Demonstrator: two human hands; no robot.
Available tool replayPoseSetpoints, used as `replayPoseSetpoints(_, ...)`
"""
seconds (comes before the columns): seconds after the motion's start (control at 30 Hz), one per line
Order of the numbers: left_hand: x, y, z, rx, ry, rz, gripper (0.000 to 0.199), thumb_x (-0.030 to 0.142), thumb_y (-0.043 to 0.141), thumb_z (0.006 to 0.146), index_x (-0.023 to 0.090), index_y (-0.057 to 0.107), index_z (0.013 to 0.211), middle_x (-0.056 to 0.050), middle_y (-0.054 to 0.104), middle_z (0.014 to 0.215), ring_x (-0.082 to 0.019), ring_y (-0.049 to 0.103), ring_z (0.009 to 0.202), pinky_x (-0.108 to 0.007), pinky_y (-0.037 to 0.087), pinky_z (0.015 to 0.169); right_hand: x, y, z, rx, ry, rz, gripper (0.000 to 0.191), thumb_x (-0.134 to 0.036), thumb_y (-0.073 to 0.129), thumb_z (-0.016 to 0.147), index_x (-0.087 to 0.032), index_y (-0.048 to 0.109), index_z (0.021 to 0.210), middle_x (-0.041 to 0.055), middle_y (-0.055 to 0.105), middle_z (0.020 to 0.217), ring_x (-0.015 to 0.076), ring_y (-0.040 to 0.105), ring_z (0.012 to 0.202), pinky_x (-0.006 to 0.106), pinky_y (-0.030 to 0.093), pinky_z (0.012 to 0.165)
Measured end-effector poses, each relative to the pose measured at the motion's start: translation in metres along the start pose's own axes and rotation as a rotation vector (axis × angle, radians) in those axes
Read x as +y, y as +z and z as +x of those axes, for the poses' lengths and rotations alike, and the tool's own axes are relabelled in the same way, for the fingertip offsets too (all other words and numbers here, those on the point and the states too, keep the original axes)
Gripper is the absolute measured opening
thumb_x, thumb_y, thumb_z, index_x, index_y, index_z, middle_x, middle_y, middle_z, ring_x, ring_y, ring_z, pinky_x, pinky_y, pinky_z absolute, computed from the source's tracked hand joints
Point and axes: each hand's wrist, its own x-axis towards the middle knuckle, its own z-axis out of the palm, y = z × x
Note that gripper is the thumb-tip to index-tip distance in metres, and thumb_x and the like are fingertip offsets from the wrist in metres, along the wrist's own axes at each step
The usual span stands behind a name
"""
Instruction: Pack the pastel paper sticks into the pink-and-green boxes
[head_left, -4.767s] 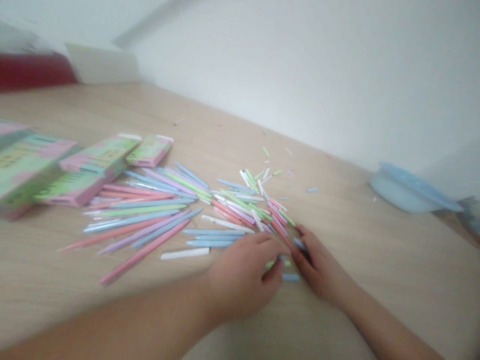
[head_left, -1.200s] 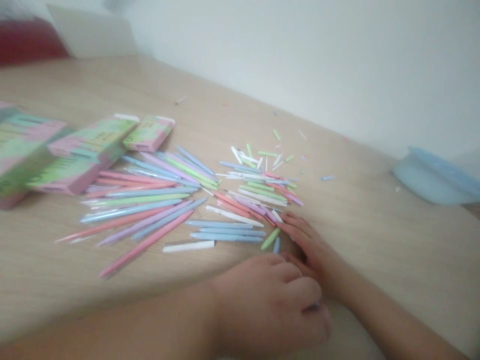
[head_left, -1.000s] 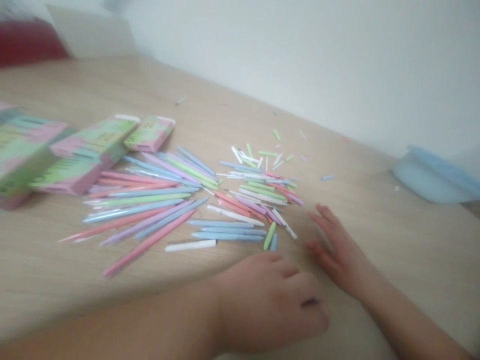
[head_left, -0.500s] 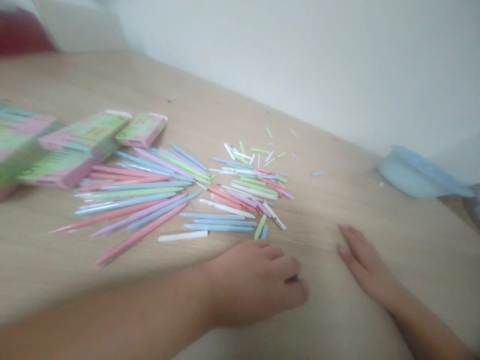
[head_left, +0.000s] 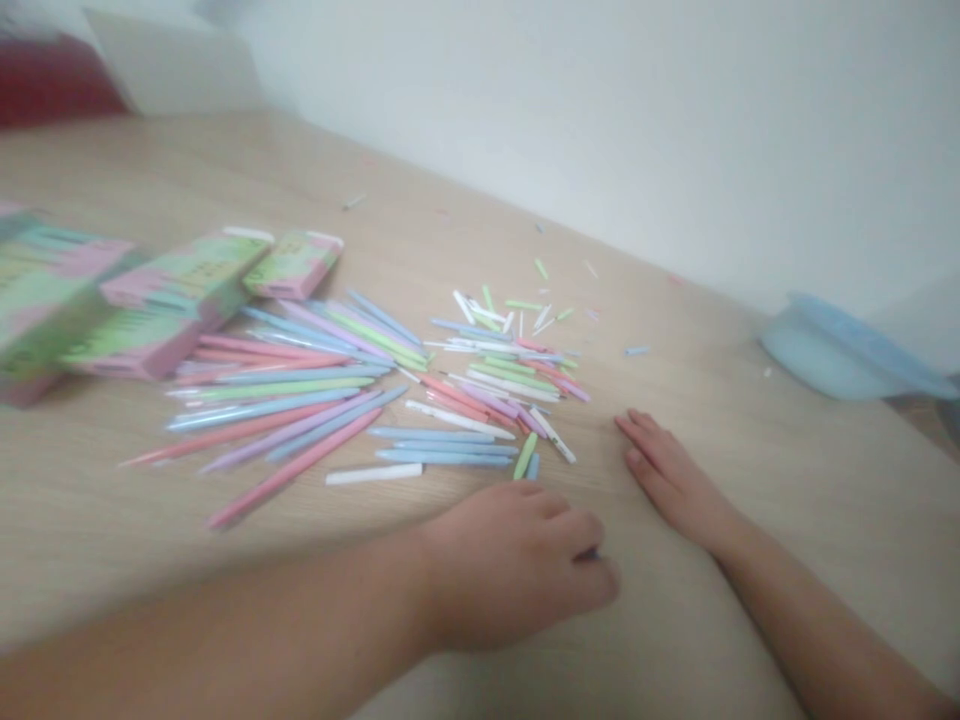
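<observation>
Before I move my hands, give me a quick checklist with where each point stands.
1. Right hand apart from the coloured sticks: ok, fingers extended.
2. Left hand free of any object: cannot tell; fingers curled, a dark sliver showing between them.
3. Short green stick in plain view: ok, just beyond the left hand.
4. Short pieces all close together: not ok; a blue piece lies off to the right.
5. Boxes apart from both hands: ok.

hands [head_left: 517, 568]: left's underside hidden | leftmost box [head_left: 52, 310]: cut off | print [head_left: 211, 270]: blurred
</observation>
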Motion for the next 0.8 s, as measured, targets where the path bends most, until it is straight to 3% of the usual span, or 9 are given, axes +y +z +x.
replayPoseSetpoints(0.17, 0.0, 0.0, 0.0, 0.011, -0.007, 0.007, 0.018, 0.027, 0.057, 0.106, 0.027, 0.064, 0.122, -0.001, 0.064, 0.111, -0.02, 0.061, 0.091, -0.037, 0.046, 0.074, -0.011, -0.009, -0.022, -0.041, -0.098, 0.118, 0.052, -0.049, 0.039, 0.111, -0.035, 0.042, 0.161, 0.0051, 0.034, 0.173, 0.0276, 0.029, 0.16, 0.058, 0.024, 0.131)
replayPoseSetpoints(0.33, 0.001, 0.003, 0.0, 0.037, -0.007, 0.023, 0.017, 0.027, 0.063, 0.102, 0.027, 0.066, 0.118, -0.001, 0.065, 0.108, -0.021, 0.062, 0.089, -0.038, 0.047, 0.073, -0.037, -0.01, -0.047, -0.061, -0.182, 0.041, 0.065, -0.043, 0.048, 0.109, -0.036, 0.023, 0.168, 0.0082, 0.025, 0.176, 0.0309, 0.025, 0.162, 0.064, 0.026, 0.129)
replayPoseSetpoints(0.6, 0.0, 0.0, 0.002, 0.064, -0.086, 0.009, 0.017, 0.022, 0.068, 0.097, 0.024, 0.068, 0.114, -0.002, 0.067, 0.106, -0.02, 0.065, 0.087, -0.036, 0.051, 0.072, -0.071, -0.005, -0.017, -0.081, -0.31, -0.039, 0.076, -0.043, 0.051, 0.107, -0.033, 0.011, 0.171, 0.0115, 0.02, 0.177, 0.033, 0.019, 0.163, 0.067, 0.023, 0.128)
replayPoseSetpoints(0.8, -0.005, -0.004, 0.005, 0.025, -0.223, -0.111, 0.02, 0.025, 0.055, 0.102, 0.024, 0.07, 0.117, -0.002, 0.07, 0.114, -0.02, 0.067, 0.092, -0.034, 0.055, 0.077, -0.078, -0.003, -0.011, -0.078, -0.337, -0.05, 0.076, -0.041, 0.051, 0.107, -0.032, 0.01, 0.171, 0.009, 0.021, 0.177, 0.0314, 0.019, 0.163, 0.065, 0.026, 0.129)
